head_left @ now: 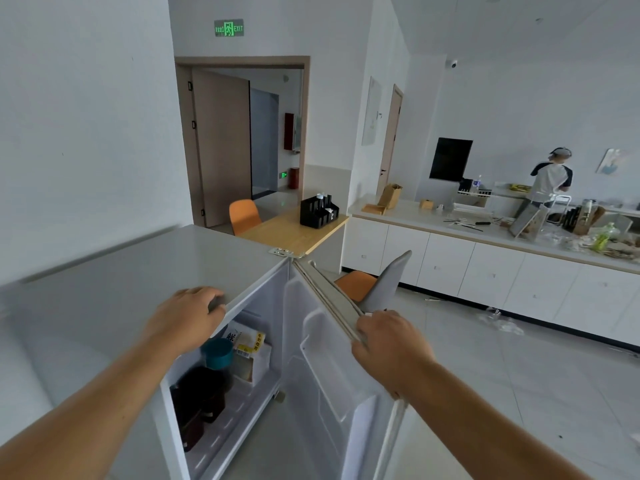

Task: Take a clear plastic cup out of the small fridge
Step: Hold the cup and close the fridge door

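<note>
We stand over the small fridge (145,271), a low white box with a grey top, its door (332,358) swung open to the right on a hinge at the far corner. Our left hand (183,317) lies on the top's front edge, fingers curled over the lip, while our right hand (388,344) is clamped on the door's upper edge, which runs away from that hand toward the hinge. Below our left hand the shelf holds a teal cup (217,353), a printed white carton (247,351) and dark containers (201,396); we cannot make out a clear plastic cup.
</note>
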Demonstrator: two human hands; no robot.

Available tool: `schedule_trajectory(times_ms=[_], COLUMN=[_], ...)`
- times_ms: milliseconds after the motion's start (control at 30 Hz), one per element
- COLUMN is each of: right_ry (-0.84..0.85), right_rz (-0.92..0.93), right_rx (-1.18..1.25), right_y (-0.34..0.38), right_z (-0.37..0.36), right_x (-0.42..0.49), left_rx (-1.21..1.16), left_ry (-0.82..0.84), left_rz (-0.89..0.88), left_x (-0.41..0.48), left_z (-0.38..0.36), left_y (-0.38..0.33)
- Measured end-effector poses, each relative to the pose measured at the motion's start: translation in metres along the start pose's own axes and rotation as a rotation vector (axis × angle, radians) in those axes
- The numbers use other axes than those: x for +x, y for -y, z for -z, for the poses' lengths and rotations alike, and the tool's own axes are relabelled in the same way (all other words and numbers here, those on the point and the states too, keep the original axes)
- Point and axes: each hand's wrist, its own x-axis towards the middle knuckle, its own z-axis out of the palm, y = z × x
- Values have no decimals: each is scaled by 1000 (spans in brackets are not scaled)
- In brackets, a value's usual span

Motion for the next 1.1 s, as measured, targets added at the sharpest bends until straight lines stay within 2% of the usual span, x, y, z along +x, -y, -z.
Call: schedule_trajectory(times_ms=[200, 333, 567, 800, 1100], right_ry=[-11, -31, -62, -31, -64], right_rz=[52, 135, 128, 290, 343], right_rx=[210, 249, 370, 367, 344], right_y=[33, 55, 83, 119, 178], right_z=[-12, -24, -31, -55, -62], right_x=[-1, 0, 6, 18, 59], left_rx=[0, -12, -26, -76, -206], left_ry=[15, 17, 5, 13, 19], left_rz=[-7, -3, -1, 37, 86], left_x=[0, -2, -2, -2, 0], left_z=[2, 3, 7, 12, 14], left_y=[1, -1, -2, -4, 4])
